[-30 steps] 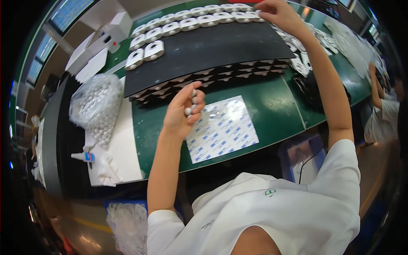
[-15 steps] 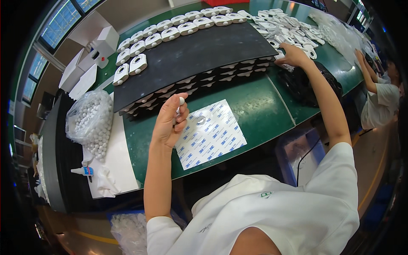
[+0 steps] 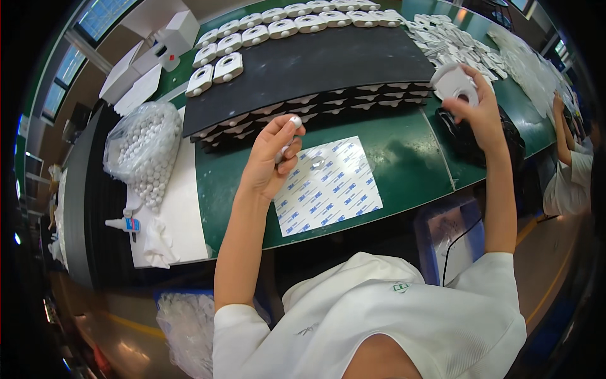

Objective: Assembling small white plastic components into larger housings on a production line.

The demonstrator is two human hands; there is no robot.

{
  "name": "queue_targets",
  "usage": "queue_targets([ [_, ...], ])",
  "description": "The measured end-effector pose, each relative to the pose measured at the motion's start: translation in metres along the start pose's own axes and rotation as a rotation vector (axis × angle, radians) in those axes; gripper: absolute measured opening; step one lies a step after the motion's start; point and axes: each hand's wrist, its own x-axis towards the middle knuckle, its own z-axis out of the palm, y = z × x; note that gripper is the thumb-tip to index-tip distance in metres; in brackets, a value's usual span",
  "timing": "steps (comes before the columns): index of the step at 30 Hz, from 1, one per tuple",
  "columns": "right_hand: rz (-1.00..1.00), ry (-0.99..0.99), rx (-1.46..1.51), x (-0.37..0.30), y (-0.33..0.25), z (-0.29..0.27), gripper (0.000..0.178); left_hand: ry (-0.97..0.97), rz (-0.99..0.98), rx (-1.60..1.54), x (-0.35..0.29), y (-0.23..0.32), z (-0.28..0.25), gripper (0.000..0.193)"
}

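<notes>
From where I stand, the person's left hand (image 3: 273,158) is curled near the front edge of the black board stack (image 3: 315,66), pinching a small white ball (image 3: 295,120) at its fingertips. The right hand (image 3: 485,114) grips a white holed piece (image 3: 449,81) above the counter (image 3: 404,151), just off the stack's right end. Rows of white pieces (image 3: 281,29) line the top board, a loose heap (image 3: 454,39) lies beyond, and a bag of white balls (image 3: 142,142) sits at left.
</notes>
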Motion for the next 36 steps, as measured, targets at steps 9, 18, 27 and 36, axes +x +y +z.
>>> queue_targets([
  [9,-0.321,-0.242,-0.155,-0.045,-0.014,0.078,0.015,0.013,0.005,-0.036,0.001,0.003,0.000,0.027],
  [18,0.078,-0.551,0.310,-0.043,0.015,0.140,0.025,0.010,0.070,-0.096,0.003,0.001,-0.003,0.029],
  [27,0.037,-0.456,0.322,-0.049,0.023,0.159,0.017,0.005,0.053,-0.079,0.003,0.001,-0.007,0.027],
  [36,-0.033,-0.445,0.230,-0.053,0.021,0.160,0.013,0.011,0.047,-0.064,0.003,0.001,-0.005,0.025],
])
